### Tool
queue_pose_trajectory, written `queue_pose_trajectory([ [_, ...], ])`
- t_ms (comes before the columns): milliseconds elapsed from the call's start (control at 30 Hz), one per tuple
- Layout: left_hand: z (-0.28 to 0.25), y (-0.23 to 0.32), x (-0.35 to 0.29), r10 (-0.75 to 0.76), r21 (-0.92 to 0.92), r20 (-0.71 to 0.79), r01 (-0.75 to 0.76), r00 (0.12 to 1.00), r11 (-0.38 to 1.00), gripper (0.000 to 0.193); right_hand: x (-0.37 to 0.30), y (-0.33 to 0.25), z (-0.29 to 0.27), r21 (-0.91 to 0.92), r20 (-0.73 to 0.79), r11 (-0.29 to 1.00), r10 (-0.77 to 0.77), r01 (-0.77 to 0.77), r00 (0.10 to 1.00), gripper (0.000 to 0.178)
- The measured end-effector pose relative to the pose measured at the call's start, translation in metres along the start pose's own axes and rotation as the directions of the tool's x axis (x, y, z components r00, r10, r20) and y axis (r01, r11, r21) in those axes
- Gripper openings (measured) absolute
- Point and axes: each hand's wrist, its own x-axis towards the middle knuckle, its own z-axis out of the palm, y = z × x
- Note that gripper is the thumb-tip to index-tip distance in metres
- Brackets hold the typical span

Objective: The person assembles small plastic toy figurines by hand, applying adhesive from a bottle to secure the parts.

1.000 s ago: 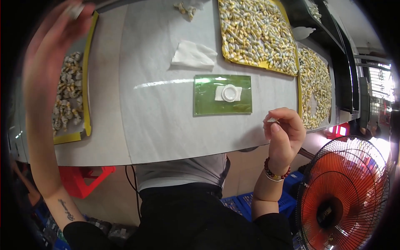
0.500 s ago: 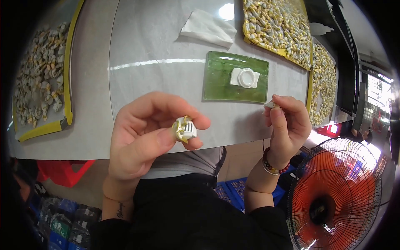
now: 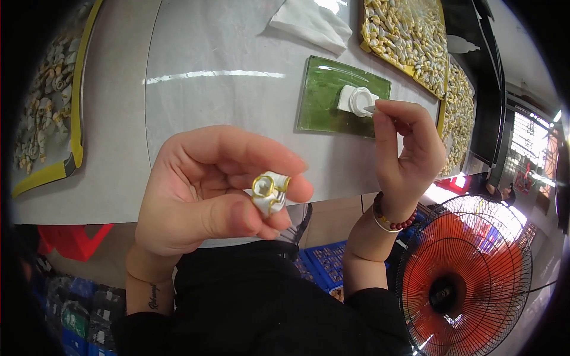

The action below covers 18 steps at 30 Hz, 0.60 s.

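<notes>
Between the thumb and fingers of my left hand [image 3: 208, 184] is a small white ornament with gold edging [image 3: 271, 192], a gold-rimmed round hollow facing up. My right hand [image 3: 409, 136] pinches a small pale piece [image 3: 370, 109], mostly hidden by the fingertips, so its kind cannot be told. That piece is at the near right rim of a small round white dish [image 3: 361, 101]; whether it touches is unclear. The dish sits on a white block [image 3: 345, 98] on a green glass slab [image 3: 323, 113].
A folded white cloth [image 3: 312, 26] lies beyond the slab. Yellow-edged trays of small white-and-gold pieces stand at the far right [image 3: 404, 35] and left [image 3: 50, 107]. To my right is an orange fan [image 3: 463, 279]; a red stool [image 3: 74, 240] and blue crates [image 3: 326, 264] are below the grey table [image 3: 208, 41].
My right hand has moved forward and slightly left, bringing its small piece to the white dish. My left hand has turned the ornament, so the round gold-rimmed hollow now shows. The view has shifted slightly.
</notes>
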Motion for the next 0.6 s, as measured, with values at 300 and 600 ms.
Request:
queue_pose_trajectory([
  [300, -0.003, -0.003, -0.001, 0.039, -0.078, 0.102, -0.031, 0.994, 0.996, 0.04, 0.001, -0.002, 0.001, -0.119, 0.033, 0.989, -0.081, 0.085, 0.996, 0.01],
  [600, 0.002, 0.0, 0.001, -0.027, 0.011, 0.065, 0.026, 0.998, 1.0, 0.042, -0.007, -0.041, 0.014, 0.372, -0.16, 0.91, -0.13, 0.181, 0.979, 0.012],
])
